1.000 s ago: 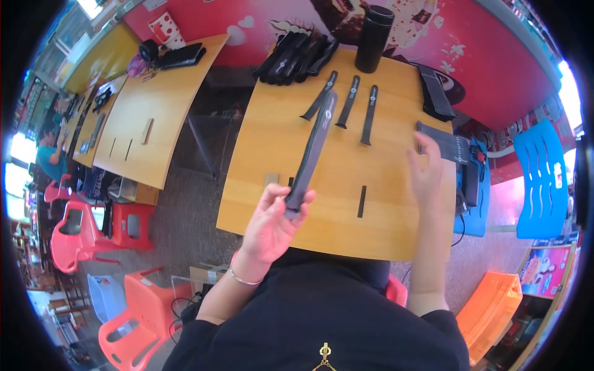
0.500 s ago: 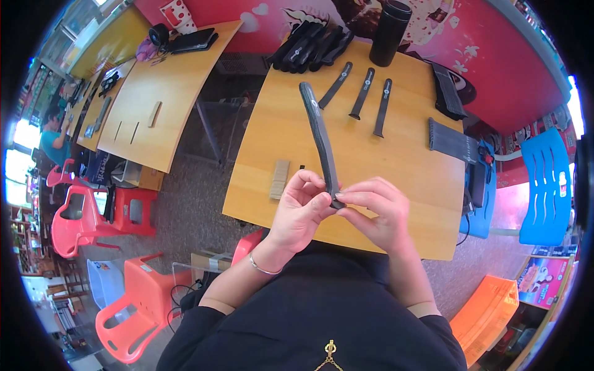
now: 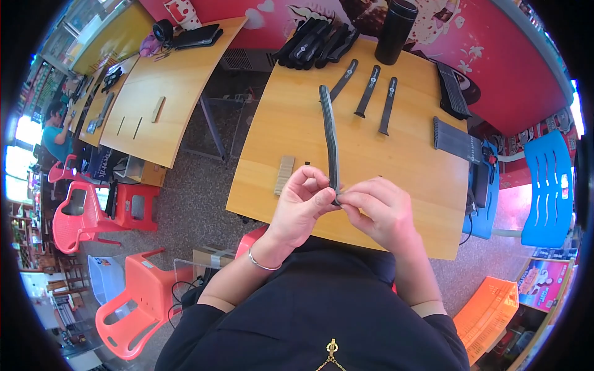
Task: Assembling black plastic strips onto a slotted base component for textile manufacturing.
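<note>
A narrow stack of black straps (image 3: 330,139) stands nearly upright over the near part of the table, its layered edge toward me. My left hand (image 3: 298,207) is closed round its lower end, thumb in front. The fingertips of my right hand (image 3: 385,209) are pinched together at that same bottom end; they hide the exact spot they grip. Beyond the stack, three loose black straps lie side by side, among them a middle strap (image 3: 369,91) with a pale printed mark and a wider end. A ribbed tan strip (image 3: 284,175) lies left of my left hand.
On the wooden table (image 3: 260,154), a heap of black strap bundles (image 3: 309,46) and a black cylinder (image 3: 396,32) stand at the back. More bundles (image 3: 456,139) lie along the right edge. Red plastic chairs (image 3: 142,297) are at left, a blue chair (image 3: 547,188) at right. A person (image 3: 57,133) sits far left.
The strap stack has swung to a more upright angle, its top shifting right, and turned so its layered edge shows more. Both hands keep their hold at its lower end.
</note>
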A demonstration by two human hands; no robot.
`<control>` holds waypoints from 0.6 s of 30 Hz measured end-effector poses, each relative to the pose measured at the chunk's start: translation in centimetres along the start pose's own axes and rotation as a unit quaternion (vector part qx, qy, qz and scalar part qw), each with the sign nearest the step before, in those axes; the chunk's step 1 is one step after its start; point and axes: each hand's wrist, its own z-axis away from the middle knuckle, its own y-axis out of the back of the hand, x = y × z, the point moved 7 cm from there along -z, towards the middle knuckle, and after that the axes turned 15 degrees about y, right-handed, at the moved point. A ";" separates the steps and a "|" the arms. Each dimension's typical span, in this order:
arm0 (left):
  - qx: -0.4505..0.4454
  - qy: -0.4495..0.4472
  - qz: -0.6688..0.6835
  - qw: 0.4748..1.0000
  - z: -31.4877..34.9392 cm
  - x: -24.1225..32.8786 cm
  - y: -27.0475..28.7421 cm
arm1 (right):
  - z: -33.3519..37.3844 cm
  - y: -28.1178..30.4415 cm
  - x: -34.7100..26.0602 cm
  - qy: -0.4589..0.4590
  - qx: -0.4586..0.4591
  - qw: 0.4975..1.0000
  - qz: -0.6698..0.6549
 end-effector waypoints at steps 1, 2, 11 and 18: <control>0.000 0.000 0.000 1.000 0.0 0.0 0.0 | -0.1 0.0 -0.1 0.011 0.000 1.000 0.009; 0.003 0.001 -0.004 1.000 0.0 0.0 0.1 | -0.2 0.0 -0.3 0.022 -0.001 1.000 0.018; 0.040 -0.007 -0.027 0.999 0.1 0.1 0.6 | -0.3 -0.7 0.8 -0.040 0.000 0.999 -0.006; 0.070 -0.074 -0.151 0.983 0.8 1.6 -0.2 | -0.5 -1.3 0.9 -0.084 0.029 0.996 0.022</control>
